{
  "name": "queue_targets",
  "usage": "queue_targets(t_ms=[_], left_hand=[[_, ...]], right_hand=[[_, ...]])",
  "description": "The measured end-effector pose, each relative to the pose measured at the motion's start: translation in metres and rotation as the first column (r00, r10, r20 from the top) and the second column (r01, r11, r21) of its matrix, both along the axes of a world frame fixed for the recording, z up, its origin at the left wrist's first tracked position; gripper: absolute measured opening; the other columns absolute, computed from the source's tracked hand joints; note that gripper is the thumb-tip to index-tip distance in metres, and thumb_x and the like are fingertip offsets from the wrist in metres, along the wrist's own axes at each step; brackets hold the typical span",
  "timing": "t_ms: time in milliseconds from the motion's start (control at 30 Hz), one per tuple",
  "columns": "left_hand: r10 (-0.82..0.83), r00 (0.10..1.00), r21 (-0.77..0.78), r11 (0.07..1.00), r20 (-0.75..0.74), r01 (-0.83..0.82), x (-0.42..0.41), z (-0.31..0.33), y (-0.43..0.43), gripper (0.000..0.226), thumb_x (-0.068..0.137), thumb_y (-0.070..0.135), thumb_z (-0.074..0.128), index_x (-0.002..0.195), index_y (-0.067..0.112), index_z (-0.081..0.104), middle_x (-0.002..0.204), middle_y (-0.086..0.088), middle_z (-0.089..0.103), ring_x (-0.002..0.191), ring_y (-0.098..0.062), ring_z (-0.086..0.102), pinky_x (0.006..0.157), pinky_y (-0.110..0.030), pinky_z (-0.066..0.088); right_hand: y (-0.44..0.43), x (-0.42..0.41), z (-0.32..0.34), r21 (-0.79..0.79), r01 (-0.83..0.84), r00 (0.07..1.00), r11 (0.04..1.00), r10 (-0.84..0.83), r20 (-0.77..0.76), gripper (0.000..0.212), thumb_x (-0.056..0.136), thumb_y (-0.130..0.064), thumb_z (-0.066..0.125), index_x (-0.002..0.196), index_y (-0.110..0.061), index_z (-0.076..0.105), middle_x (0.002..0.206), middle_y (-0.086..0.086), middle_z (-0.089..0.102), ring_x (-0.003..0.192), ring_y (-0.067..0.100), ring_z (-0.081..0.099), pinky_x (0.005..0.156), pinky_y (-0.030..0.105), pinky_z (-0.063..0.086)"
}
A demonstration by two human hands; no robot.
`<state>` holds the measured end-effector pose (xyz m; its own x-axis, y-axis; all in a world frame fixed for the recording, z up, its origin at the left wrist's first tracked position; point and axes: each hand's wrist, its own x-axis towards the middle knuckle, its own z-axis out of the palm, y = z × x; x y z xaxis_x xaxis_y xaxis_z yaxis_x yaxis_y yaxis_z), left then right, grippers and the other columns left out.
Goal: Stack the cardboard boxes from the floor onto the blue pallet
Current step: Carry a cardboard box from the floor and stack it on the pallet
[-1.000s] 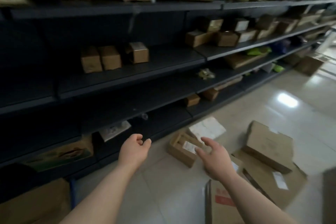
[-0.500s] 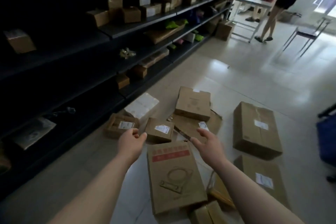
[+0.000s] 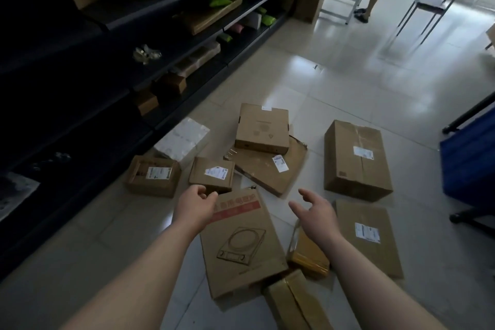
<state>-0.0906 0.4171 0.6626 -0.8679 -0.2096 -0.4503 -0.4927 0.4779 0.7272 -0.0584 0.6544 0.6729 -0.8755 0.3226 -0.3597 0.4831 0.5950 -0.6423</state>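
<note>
1. While hovering over the box pile on the tiled floor (image 3: 348, 83), left hand (image 3: 195, 206) loosely curled, fingers near thumb, holding nothing; right hand (image 3: 316, 209) spread wide, empty.
2. Between both hands: flat cooktop box (image 3: 241, 244) with red band and line drawing, lying on the floor.
3. Just beyond the left hand: small labelled box (image 3: 211, 174); left of that, open-topped box (image 3: 152, 175).
4. Farther back: square flat box (image 3: 263, 128) resting on a torn cardboard sheet (image 3: 270, 169).
5. To the right: large taped box (image 3: 353, 161), well apart from the blue pallet (image 3: 471, 158) at the right edge.
6. Along the left: dark shelving (image 3: 107, 35) with more boxes.
</note>
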Motion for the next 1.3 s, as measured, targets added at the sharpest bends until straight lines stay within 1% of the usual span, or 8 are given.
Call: queue_targets(t_ms=[167,267,400,567,667,967,1133,1300], left_hand=[[0.067,0.993,-0.028,0.998,0.101,-0.065,-0.019,-0.043,0.012,0.047,0.091,0.033,0.058,0.132,0.010,0.050,0.126,-0.008,0.058,0.104,-0.021,0.055,0.090,-0.035,0.047],[0.123,0.983,-0.029,0.992,0.139,-0.120,-0.026,-0.075,0.019,0.048,0.092,0.033,0.057,0.133,0.010,0.049,0.128,-0.008,0.057,0.109,-0.024,0.055,0.093,-0.037,0.047],[0.213,0.958,-0.066,0.977,0.190,-0.204,-0.034,-0.141,0.036,0.045,0.093,0.032,0.055,0.132,0.010,0.050,0.126,-0.008,0.057,0.099,-0.019,0.052,0.084,-0.032,0.043],[0.334,0.914,-0.103,0.942,0.231,-0.319,-0.036,-0.239,0.051,0.049,0.092,0.029,0.056,0.136,0.008,0.047,0.130,-0.009,0.057,0.116,-0.026,0.054,0.094,-0.035,0.042],[0.386,0.880,-0.126,0.922,0.275,-0.365,-0.027,-0.305,0.053,0.055,0.092,0.030,0.057,0.139,0.007,0.043,0.135,-0.012,0.054,0.122,-0.028,0.051,0.099,-0.037,0.040],[0.469,0.811,-0.153,0.883,0.350,-0.445,-0.005,-0.497,0.054,0.075,0.089,0.041,0.061,0.147,0.007,0.030,0.149,-0.015,0.040,0.134,-0.032,0.042,0.108,-0.039,0.035],[0.522,0.761,-0.199,0.852,0.384,-0.484,0.010,-0.583,0.047,0.088,0.086,0.047,0.062,0.152,0.011,0.016,0.155,-0.013,0.027,0.139,-0.035,0.033,0.112,-0.043,0.033],[0.567,0.715,-0.236,0.823,0.408,-0.517,0.023,-0.643,0.039,0.101,0.083,0.053,0.064,0.153,0.013,0.005,0.158,-0.015,0.020,0.142,-0.036,0.027,0.114,-0.045,0.029]], right_hand=[[0.011,-0.026,-0.044,-0.058,-0.015,0.994,0.998,0.021,0.108,0.053,0.092,-0.032,0.061,0.141,-0.024,0.045,0.141,0.003,0.050,0.119,0.023,0.057,0.096,0.040,0.051],[0.019,-0.046,-0.077,-0.055,-0.059,0.986,0.997,0.067,0.150,0.053,0.091,-0.037,0.061,0.141,-0.024,0.045,0.141,0.002,0.050,0.116,0.026,0.059,0.095,0.043,0.052],[0.035,-0.080,-0.145,-0.047,-0.128,0.971,0.991,0.135,0.196,0.053,0.092,-0.037,0.061,0.141,-0.025,0.045,0.139,-0.001,0.052,0.117,0.020,0.057,0.090,0.036,0.052],[0.053,-0.105,-0.245,-0.055,-0.199,0.952,0.978,0.206,0.225,0.055,0.092,-0.036,0.061,0.143,-0.024,0.043,0.140,-0.001,0.051,0.126,0.018,0.050,0.093,0.033,0.047],[0.059,-0.108,-0.306,-0.039,-0.198,0.941,0.979,0.201,0.273,0.059,0.091,-0.038,0.062,0.144,-0.025,0.041,0.143,0.000,0.049,0.128,0.021,0.049,0.096,0.038,0.048],[0.066,-0.099,-0.482,-0.055,-0.145,0.913,0.988,0.154,0.377,0.066,0.089,-0.033,0.066,0.146,-0.015,0.037,0.142,0.008,0.050,0.124,0.028,0.052,0.093,0.040,0.048],[0.068,-0.093,-0.566,-0.055,-0.033,0.910,0.998,0.053,0.411,0.073,0.087,-0.032,0.070,0.147,-0.012,0.033,0.141,0.012,0.050,0.125,0.031,0.051,0.093,0.036,0.046],[0.072,-0.086,-0.640,-0.046,0.032,0.900,0.998,-0.009,0.436,0.080,0.074,-0.044,0.077,0.137,-0.016,0.036,0.134,0.012,0.051,0.119,0.036,0.053,0.097,0.047,0.048]])
